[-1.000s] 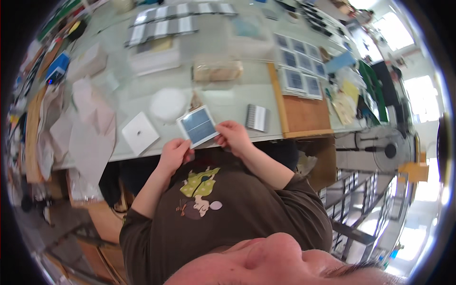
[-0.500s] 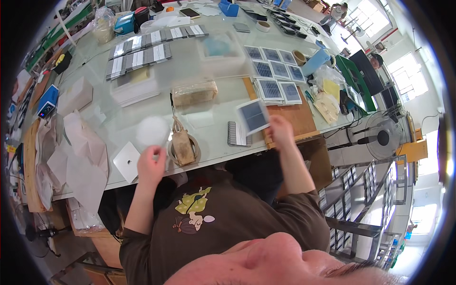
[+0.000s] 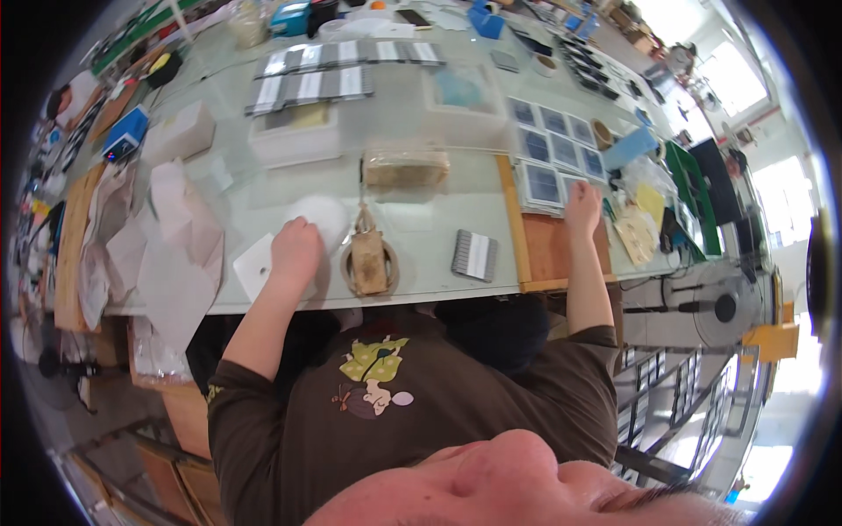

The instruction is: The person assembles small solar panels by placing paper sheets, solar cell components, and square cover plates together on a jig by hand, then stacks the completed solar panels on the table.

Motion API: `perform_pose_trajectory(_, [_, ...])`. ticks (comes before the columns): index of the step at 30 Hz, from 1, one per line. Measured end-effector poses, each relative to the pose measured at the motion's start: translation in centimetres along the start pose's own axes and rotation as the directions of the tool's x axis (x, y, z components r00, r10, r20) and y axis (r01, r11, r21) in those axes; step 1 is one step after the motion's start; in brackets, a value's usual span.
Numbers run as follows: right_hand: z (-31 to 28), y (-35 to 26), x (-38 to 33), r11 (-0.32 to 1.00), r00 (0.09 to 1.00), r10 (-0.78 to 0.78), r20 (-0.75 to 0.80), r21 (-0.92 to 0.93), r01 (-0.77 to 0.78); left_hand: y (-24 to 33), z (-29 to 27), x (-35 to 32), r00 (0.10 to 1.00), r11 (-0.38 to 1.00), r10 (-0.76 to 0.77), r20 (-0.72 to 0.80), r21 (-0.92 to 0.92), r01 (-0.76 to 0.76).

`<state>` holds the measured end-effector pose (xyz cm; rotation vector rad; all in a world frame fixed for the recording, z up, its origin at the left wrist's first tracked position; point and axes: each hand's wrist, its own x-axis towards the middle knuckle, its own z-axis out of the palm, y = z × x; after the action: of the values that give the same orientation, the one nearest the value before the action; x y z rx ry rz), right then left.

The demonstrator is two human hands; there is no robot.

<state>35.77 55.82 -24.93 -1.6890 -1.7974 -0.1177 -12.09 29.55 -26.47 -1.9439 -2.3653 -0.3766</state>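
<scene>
My right hand is at the front right pile of small solar panels, its fingers closed at the lower edge of a white-bordered solar panel. Beside it lies another dark-celled panel. My left hand is curled over the table, between a white round pad and a white square sheet; its fingertips are partly hidden, so what they hold, if anything, does not show. A grey block with a white band lies near the front edge, between my hands.
A worn block on a tape roll and a wrapped brick stand mid-table. Behind are white foam boxes and rows of grey-white strips. Crumpled paper covers the left; a wooden board lies right.
My right hand has carried a solar panel from above the grey block to the panel piles on the right. My left hand has moved up beside the round pad. The view has shifted.
</scene>
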Motion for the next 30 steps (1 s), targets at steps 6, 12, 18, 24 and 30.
perform_pose_trajectory(6, [0.2, -19.0, -8.8, 0.756, 0.757, -0.630, 0.174, 0.361, 0.546, -0.9, -0.2, 0.3, 0.996, 0.999, 0.049, 0.071, 0.015, -0.050])
perform_pose_trajectory(12, [3.4, -24.7, -9.1, 0.817, 0.743, -0.571, 0.349, 0.158, 0.554, -0.8, -0.4, -0.1, 0.991, 0.996, 0.086, 0.100, 0.023, -0.089])
perform_pose_trajectory(18, [5.2, -23.0, -8.1, 0.763, 0.726, -0.646, 0.234, 0.163, 0.626, -1.2, -0.1, -0.1, 0.993, 0.994, 0.104, 0.048, -0.031, -0.102])
perform_pose_trajectory(24, [4.0, -23.2, -5.1, 0.759, 0.815, -0.560, 0.148, 0.487, 0.433, -2.1, -0.1, 0.8, 0.992, 0.997, 0.051, 0.115, -0.066, -0.044])
perform_pose_trajectory(30, [4.1, -22.4, -1.0, 0.593, 0.855, -0.484, 0.187, 0.788, 0.163, -2.9, -1.3, 0.7, 0.990, 0.965, -0.008, 0.141, -0.258, 0.045])
